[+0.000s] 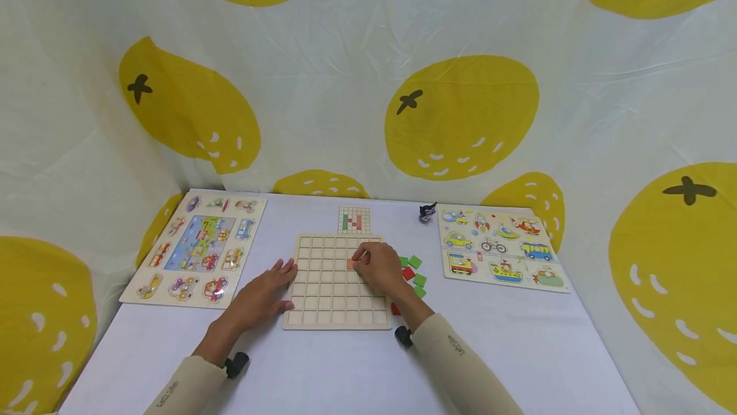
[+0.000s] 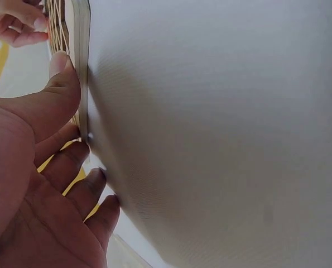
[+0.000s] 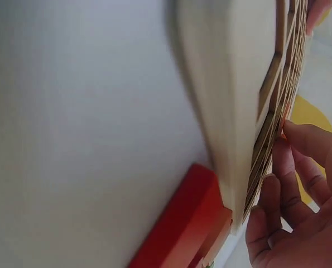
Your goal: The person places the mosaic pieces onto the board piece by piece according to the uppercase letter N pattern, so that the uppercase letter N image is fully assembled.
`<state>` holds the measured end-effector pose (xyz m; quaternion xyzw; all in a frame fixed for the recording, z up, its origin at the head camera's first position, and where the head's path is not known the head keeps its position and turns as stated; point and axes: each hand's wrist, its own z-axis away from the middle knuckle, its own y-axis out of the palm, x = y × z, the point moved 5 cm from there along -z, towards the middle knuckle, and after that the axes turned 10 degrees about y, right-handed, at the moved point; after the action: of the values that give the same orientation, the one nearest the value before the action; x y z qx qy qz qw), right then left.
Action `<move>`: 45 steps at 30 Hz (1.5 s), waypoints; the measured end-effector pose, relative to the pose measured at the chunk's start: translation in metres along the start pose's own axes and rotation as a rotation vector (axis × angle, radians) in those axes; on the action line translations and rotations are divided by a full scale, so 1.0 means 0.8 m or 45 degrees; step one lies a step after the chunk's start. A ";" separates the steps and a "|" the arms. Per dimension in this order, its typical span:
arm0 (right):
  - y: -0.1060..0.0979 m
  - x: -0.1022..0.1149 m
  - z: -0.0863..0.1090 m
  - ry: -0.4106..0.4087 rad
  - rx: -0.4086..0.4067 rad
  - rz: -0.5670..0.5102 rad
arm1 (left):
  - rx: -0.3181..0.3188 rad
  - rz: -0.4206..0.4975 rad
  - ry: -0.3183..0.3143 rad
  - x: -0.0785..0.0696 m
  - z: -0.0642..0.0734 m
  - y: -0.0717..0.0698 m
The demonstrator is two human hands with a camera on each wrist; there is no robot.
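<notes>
A square wooden grid board [image 1: 318, 317] lies in front of me, divided by raised ridges into rows of small compartments. Between thumb and fingertips, my right hand [image 1: 380, 266] pinches an orange-red square tile [image 1: 350, 265] at a compartment right of the board's middle. In the right wrist view the tile is mostly hidden behind the fingers. My left hand [image 1: 261, 293] rests against the board's left edge, fingers loosely extended; its thumb [image 2: 58, 67] touches the rim in the left wrist view. Loose green tiles [image 1: 414, 263] and red tiles [image 1: 408, 273] lie beside the board, partly under the right wrist.
Behind the board is a small pattern card [image 1: 354, 220] with green and red squares. A vehicle picture puzzle [image 1: 253, 210] lies at the left, another puzzle [image 1: 501, 261] at the right. A small black-and-white object [image 1: 427, 212] stands near the back, before a fruit-printed curtain [image 1: 345, 114].
</notes>
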<state>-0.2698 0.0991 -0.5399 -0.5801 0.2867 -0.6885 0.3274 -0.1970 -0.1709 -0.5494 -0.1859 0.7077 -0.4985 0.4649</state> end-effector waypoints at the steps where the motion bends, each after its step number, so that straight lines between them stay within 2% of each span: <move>1: -0.001 0.000 0.000 -0.004 0.003 -0.006 | -0.001 0.000 0.002 0.000 0.000 0.000; 6: -0.012 -0.007 0.005 -0.039 0.022 -0.096 | 0.008 0.000 -0.003 0.000 0.000 0.001; 11: -0.036 -0.025 0.011 -0.069 0.018 -0.175 | 0.002 -0.004 -0.003 0.000 -0.001 0.000; 18: -0.060 -0.061 0.016 0.011 0.010 -0.126 | -0.008 -0.011 0.001 0.001 0.000 -0.001; 24: -0.061 -0.084 0.016 0.072 0.002 -0.007 | 0.006 -0.011 -0.025 0.000 -0.001 0.000; 29: -0.059 -0.086 0.018 0.079 -0.021 0.078 | 0.005 -0.004 -0.030 0.000 -0.002 0.001; 35: -0.060 -0.083 0.018 0.085 -0.039 0.105 | -0.004 -0.006 -0.033 0.003 -0.001 0.003; 45: -0.066 -0.084 0.021 0.092 -0.066 0.003 | -0.002 -0.023 -0.025 0.004 -0.001 0.002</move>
<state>-0.2519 0.1843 -0.5371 -0.5629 0.3169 -0.7009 0.3025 -0.1987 -0.1717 -0.5524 -0.1976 0.7018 -0.5002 0.4672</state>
